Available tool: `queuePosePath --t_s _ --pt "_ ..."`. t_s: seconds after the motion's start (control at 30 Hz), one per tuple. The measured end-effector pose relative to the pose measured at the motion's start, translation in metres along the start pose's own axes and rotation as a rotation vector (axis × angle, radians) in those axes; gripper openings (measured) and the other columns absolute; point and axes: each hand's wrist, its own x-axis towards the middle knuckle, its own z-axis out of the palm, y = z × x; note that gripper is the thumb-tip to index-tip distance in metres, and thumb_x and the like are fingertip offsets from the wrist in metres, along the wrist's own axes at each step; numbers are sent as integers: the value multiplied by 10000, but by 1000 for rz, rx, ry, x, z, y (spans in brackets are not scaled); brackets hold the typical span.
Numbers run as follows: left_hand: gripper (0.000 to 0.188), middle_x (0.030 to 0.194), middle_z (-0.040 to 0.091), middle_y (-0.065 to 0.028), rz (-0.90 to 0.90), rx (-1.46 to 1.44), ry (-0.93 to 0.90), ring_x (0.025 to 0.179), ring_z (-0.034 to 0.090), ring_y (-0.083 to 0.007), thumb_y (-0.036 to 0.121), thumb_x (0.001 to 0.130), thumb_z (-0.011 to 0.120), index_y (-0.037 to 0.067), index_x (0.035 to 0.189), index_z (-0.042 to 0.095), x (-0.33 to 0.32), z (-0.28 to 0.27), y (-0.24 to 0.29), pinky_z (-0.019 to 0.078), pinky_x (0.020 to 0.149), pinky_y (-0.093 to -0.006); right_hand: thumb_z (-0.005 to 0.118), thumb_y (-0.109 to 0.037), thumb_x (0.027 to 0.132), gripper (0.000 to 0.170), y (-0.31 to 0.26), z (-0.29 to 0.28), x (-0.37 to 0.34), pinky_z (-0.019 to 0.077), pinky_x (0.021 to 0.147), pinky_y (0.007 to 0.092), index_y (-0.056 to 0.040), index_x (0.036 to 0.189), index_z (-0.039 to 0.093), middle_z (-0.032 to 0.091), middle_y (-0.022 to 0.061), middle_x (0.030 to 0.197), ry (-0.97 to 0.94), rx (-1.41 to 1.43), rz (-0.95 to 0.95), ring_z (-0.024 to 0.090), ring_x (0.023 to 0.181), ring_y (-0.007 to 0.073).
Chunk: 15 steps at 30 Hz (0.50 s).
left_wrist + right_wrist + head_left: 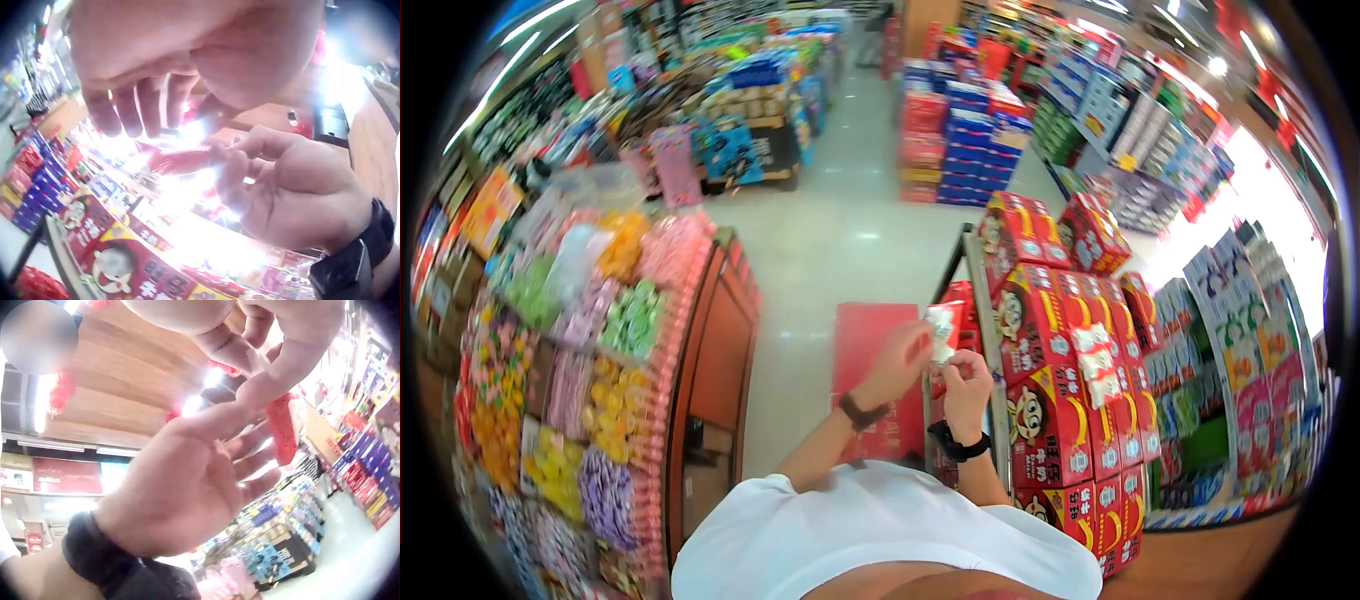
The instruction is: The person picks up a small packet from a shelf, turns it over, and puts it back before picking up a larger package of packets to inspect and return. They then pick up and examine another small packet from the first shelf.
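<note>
A small red and white packet (943, 330) is between the two hands, its red side showing in the left wrist view (178, 161) and the right wrist view (284, 431). The left hand (900, 360) has its thumb and forefinger at the packet's end, the other fingers bent behind it. From the other side the right hand (968, 385) pinches the same end, thumb against forefinger; its fingertips nearly meet the left ones. Both hands (300, 187) (181, 481) are held up off the shelves. Glare hides part of the packet in the left wrist view.
Stacked red boxes (1040, 420) with white packets (1097, 365) on them stand at the right, beside a metal rack edge (990, 340). Bins of wrapped sweets (615, 400) line the left. A red mat (880, 350) lies on the aisle floor. Blue cartons (970, 150) stand ahead.
</note>
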Motion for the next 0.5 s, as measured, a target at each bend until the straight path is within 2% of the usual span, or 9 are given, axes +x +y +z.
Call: queuePosePath --t_s 0.1,0.2,0.27,0.3,0.37,0.4,0.5 --pt "427 1361 501 -142 23 327 290 1106 591 -217 153 970 584 21 1370 515 -46 -90 -11 523 860 -326 551 69 883 101 -2 69 -32 551 615 253 1 958 563 631 77 861 -332 117 109 681 705 157" --pt "397 1286 578 -141 -18 228 564 1044 614 -180 152 967 578 13 1338 553 -117 -165 -32 514 864 -314 555 73 880 98 -23 135 -75 543 610 258 6 952 561 627 85 876 -573 117 288 670 696 159" --pt "366 1184 639 -134 -193 111 614 1000 628 -168 141 961 571 0 1298 588 -172 -204 -36 515 861 -320 563 67 880 100 -10 179 -98 535 606 261 11 963 560 624 92 881 -687 84 260 660 686 162" --pt "352 1133 669 -130 -275 39 654 978 635 -163 135 957 567 -6 1278 605 -204 -220 -34 515 859 -323 566 64 881 102 -7 201 -112 531 604 262 13 968 559 623 95 883 -755 66 248 655 681 163" --pt "336 1048 694 -126 -294 107 778 939 640 -156 139 961 556 -20 1249 622 -255 -246 -6 516 850 -325 587 42 890 132 -11 241 -138 525 609 263 22 1016 552 620 101 888 -890 52 226 647 679 170" --pt "330 1005 707 -124 -297 148 847 920 643 -153 142 962 550 -27 1235 630 -280 -253 7 517 845 -326 608 27 899 176 -12 259 -151 513 594 260 25 1063 543 613 93 892 -980 98 296 630 674 156" --pt "352 1047 702 -130 -368 213 1041 914 641 -157 154 961 555 -34 1252 615 -355 -264 29 520 820 -329 633 30 879 237 -25 308 -205 466 600 254 36 1096 537 592 89 931 -1154 125 410 578 663 113"
